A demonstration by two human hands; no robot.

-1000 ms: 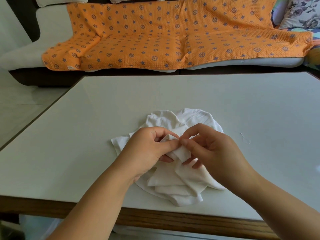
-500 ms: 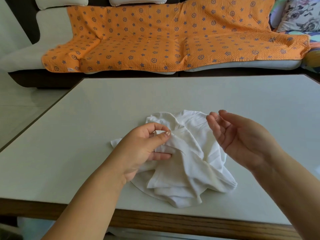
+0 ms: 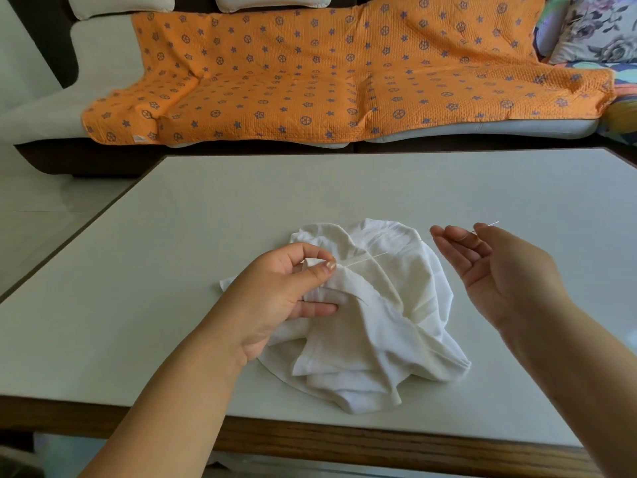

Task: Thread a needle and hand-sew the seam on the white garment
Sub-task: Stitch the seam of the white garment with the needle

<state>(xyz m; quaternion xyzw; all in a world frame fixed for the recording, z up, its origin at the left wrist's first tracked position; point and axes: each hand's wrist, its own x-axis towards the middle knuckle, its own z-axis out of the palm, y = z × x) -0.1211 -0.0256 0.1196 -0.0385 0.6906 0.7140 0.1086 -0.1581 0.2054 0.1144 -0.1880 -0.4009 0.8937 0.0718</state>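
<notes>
White crumpled cotton garment (image 3: 396, 305) lies bunched near the front edge of the pale grey worktop (image 3: 172, 270), and the sewing looks under way, with a stitch mid-pull. Left hand (image 3: 275, 298) sits on the cloth's left side, thumb and forefinger clamped on a fold of the seam. Right hand (image 3: 499, 270) is raised well clear to the right, pinching a thin silver needle (image 3: 489, 224) whose tip pokes past the fingertips, while its other fingers are loosely straight. A fine white thread (image 3: 365, 258) runs from the pinched fold toward it. Next, I'd judge, the thread wants drawing taut. Then the needle must return to the seam, just beside the left thumb.
</notes>
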